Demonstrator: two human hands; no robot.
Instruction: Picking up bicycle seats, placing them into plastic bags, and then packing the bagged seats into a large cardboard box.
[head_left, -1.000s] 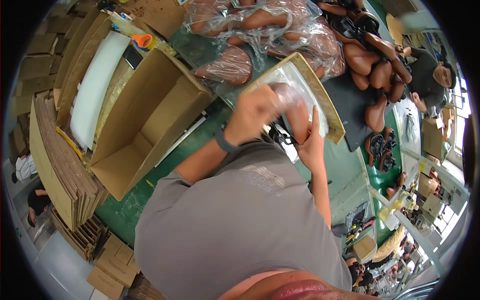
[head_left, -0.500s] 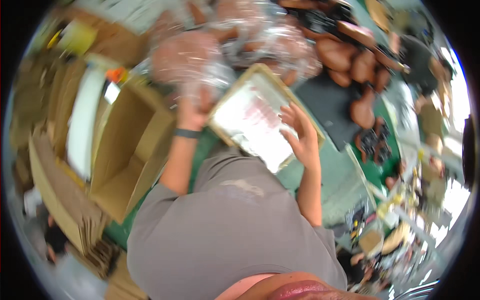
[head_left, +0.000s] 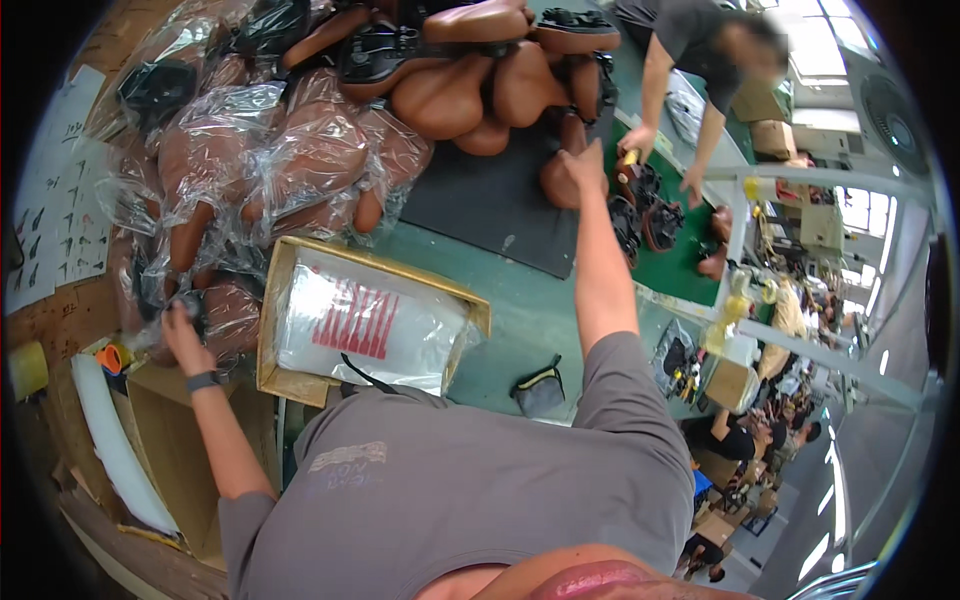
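My left hand, with a dark wristband, reaches to the lower edge of the pile of bagged saddles. Its fingers are stretched out against a brown saddle in clear plastic; the fingertips partly merge with the wrap. My right arm stretches far forward. At its end my right hand has its fingers closed over the narrow end of an unwrapped brown saddle at the edge of a black mat. Between my arms lies an open shallow carton holding flat clear plastic bags with red print.
Several unwrapped saddles with black fittings are heaped at the back. A co-worker reaches over more saddles on the right. A small dark pouch lies near me. A tall open cardboard box stands at left, a metal frame at right.
My body and view have turned. My left hand has moved left with the bagged saddles; my right hand has gone from above the carton out to the unwrapped saddle.
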